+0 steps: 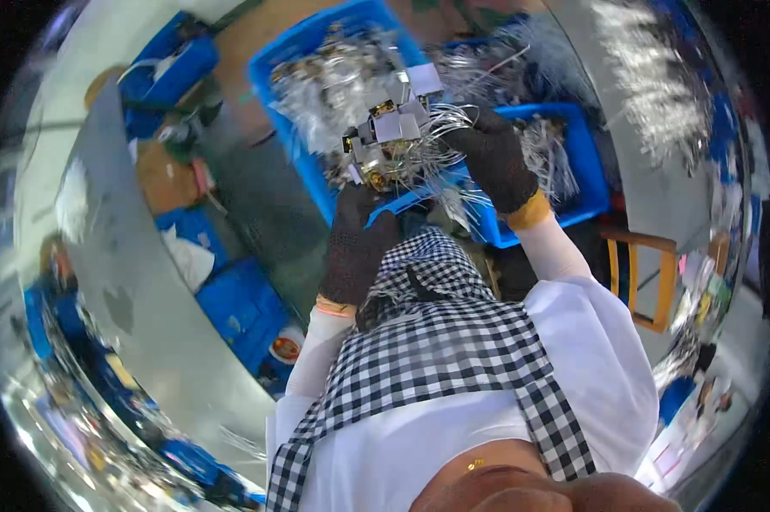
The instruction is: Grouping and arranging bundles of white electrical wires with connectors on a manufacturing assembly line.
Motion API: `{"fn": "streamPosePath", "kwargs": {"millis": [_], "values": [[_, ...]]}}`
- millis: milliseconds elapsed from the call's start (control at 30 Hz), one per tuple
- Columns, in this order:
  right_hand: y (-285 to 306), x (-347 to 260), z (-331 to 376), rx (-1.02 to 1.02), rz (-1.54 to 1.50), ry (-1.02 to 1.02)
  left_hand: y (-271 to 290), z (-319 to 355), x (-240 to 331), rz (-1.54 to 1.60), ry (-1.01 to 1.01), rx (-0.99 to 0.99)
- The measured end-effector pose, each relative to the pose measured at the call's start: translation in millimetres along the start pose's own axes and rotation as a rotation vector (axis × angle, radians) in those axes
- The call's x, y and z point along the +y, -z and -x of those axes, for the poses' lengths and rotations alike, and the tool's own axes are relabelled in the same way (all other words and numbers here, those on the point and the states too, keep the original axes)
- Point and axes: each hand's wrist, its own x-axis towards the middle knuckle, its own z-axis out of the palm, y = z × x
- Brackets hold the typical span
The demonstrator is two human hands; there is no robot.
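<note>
"Biggest thing?"
"A large rectangular blue plastic bin (301,162) heaped with silvery pieces (334,77); a smaller blue plastic bin (587,158) beside it, rightward."
"Then?"
"A cluster of metal-and-black parts with silvery wires (389,128), above the large bin's near side."
"Hands?"
"The dark-gloved right hand (494,162) is closed round the wires; the dark-gloved left hand (357,247), half curled, is at the cluster's lower side, grip unclear."
</note>
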Motion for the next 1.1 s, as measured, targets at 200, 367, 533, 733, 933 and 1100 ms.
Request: {"fn": "streamPosePath", "kwargs": {"millis": [200,367,533,733,933,1100], "values": [[-198,-89,24,-0.303,0.071,0.374,123,161,-59,0.262,0.298,0.271],[-376,-155,50,-0.633,-0.014,0.282,179,301,-128,0.017,0.267,0.7],[-568,-205,102,-1.004,0.001,0.461,233,418,-178,0.403,0.435,1.082],[-770,-206,174,-1.278,-0.011,0.893,248,531,-323,0.557,0.66,1.329],[-903,-126,225,-1.299,0.218,1.151,254,557,-372,0.288,1.222,1.46],[-949,-62,249,-1.479,0.392,1.184,266,550,-369,0.219,0.954,1.701]]}}
